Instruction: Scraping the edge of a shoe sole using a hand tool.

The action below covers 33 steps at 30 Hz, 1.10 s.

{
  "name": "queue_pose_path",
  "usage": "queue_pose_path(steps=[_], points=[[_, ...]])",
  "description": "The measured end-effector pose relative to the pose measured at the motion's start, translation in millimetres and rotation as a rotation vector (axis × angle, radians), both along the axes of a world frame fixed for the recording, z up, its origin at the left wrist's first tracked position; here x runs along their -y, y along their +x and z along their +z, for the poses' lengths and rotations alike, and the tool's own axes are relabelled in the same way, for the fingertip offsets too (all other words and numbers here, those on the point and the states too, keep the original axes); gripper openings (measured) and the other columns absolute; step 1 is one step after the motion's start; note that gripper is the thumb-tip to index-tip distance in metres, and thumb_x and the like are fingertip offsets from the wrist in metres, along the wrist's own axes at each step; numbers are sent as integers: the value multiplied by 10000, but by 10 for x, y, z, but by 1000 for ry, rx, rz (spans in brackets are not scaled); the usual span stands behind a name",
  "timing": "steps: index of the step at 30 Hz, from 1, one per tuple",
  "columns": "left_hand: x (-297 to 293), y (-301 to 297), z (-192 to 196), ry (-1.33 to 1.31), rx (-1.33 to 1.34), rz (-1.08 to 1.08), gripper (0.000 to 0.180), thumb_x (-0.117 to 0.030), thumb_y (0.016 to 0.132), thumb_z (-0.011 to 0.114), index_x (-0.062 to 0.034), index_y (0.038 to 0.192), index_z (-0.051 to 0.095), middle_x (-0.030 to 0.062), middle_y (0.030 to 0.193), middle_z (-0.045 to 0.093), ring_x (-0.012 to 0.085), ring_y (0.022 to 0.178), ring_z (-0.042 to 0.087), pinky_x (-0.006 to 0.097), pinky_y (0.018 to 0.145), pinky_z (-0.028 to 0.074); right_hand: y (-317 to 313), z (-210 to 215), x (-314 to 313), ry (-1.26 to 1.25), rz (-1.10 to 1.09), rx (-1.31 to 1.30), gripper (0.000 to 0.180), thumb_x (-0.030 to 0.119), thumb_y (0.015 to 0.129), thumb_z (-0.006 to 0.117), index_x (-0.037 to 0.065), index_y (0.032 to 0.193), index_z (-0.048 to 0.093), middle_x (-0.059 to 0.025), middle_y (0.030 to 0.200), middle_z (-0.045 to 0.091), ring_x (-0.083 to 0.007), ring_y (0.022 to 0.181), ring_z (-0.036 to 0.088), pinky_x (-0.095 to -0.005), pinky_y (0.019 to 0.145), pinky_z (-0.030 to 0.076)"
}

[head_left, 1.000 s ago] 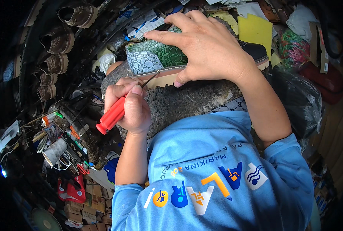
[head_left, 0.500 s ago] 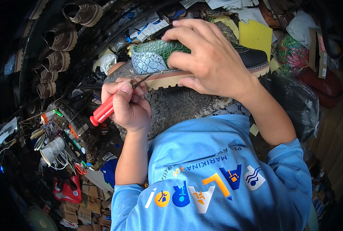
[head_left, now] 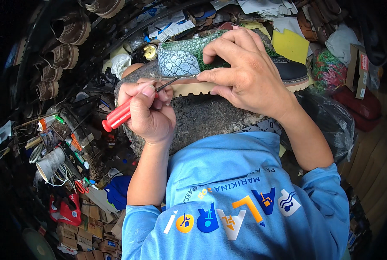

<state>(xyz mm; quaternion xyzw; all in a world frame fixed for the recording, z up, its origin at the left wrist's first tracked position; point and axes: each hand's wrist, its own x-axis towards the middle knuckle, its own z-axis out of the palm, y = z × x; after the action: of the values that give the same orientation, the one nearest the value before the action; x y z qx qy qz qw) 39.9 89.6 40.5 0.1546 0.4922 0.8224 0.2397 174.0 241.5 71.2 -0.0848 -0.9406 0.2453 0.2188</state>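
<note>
A shoe (head_left: 178,63) lies on its side across a rough dark stone block (head_left: 198,115), its sole edge facing me. Green and pale-blue scaly leather covers the heel end, black leather the toe; the sole is tan and ridged. My left hand (head_left: 150,115) is closed round the red handle of an awl (head_left: 117,116). The awl's thin dark shaft runs along the seam above the sole. My right hand (head_left: 252,71) grips the shoe's middle, index fingertip at the seam by the awl's tip and thumb at the sole. Whether those fingertips pinch a thread cannot be made out.
Several brown shoes (head_left: 70,30) stand racked at upper left. A white cup (head_left: 50,164) with cords and tools sits at left. Yellow sheets (head_left: 290,47), a round gold-coloured tin (head_left: 150,52) and papers lie beyond the shoe. A dark plastic bag (head_left: 323,123) is at right.
My right index finger has come down to the seam by the awl's tip, and the awl's shaft lies flatter along it. The whole view has shifted slightly.
</note>
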Motion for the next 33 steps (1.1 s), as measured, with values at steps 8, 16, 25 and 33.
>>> queue_pose_path(steps=[8,16,25,33], points=[[1,-17,-4,33,30,-52,92,-106,846,523,-77,770,479,78,687,531,136,558,451,306,522,386,-31,8,-33,-30,13,30,279,137,540,819,147,815,770,11,967,548,-213,1037,514,-413,992,367],[3,-53,-47,5,8,-30,69,-85,829,518,-54,780,479,108,689,539,158,562,465,323,534,412,-60,17,-71,-14,43,57,273,127,550,816,142,817,766,6,951,513,-212,1020,507,-414,967,357],[-5,-3,-61,53,-151,-93,55,13,792,571,6,813,520,149,722,575,156,585,515,289,564,460,-61,5,-47,-11,34,67,266,141,541,810,146,803,766,10,899,489,-203,973,505,-405,943,363],[15,27,-28,-51,-236,-100,81,17,785,606,17,812,530,138,729,580,148,618,524,279,576,439,-54,-10,-45,-19,51,14,363,137,495,838,160,849,759,-1,863,449,-210,889,474,-380,832,348]])
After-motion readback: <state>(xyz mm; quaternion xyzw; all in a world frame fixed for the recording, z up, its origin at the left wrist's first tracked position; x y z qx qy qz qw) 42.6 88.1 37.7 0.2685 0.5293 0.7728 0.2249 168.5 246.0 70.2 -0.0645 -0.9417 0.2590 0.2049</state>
